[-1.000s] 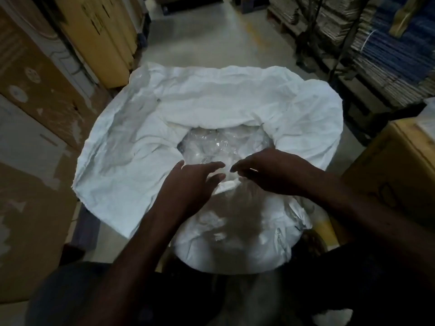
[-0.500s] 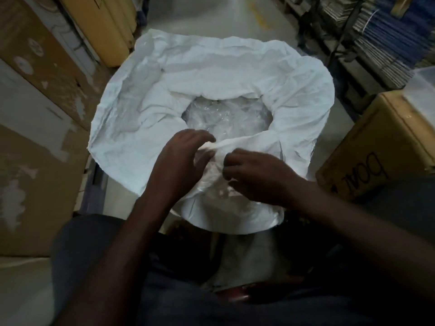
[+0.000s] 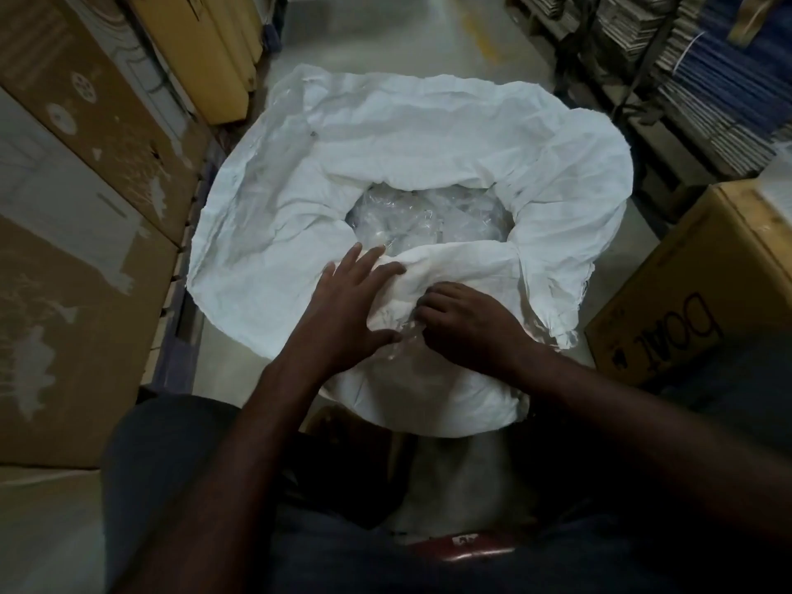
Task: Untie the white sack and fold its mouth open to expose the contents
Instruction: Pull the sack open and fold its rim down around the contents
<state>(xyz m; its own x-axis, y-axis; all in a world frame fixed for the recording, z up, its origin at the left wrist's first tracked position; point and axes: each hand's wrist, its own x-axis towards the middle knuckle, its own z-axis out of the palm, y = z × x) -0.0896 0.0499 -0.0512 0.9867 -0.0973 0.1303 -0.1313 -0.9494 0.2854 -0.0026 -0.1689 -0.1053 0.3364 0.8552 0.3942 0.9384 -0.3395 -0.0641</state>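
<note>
The white sack (image 3: 428, 139) stands in front of me with its mouth spread wide and its rim folded outward all round. Clear plastic packets (image 3: 424, 220) show in the opening at the middle. My left hand (image 3: 347, 310) lies flat with straight fingers on the near fold of the rim, thumb spread toward a bit of clear liner. My right hand (image 3: 463, 323) sits just right of it, its fingers curled into the same near fold of white cloth and clear liner.
Large cardboard boxes (image 3: 73, 216) line the left side. A brown carton (image 3: 703, 289) with dark lettering stands at the right, close to the sack. Shelves of stacked goods (image 3: 707, 79) run along the far right. Bare concrete floor (image 3: 394, 40) lies beyond the sack.
My left hand has opened from a curled grip and now lies flat on the near fold. The near rim is pushed lower and further out. My right hand stays curled in the fold.
</note>
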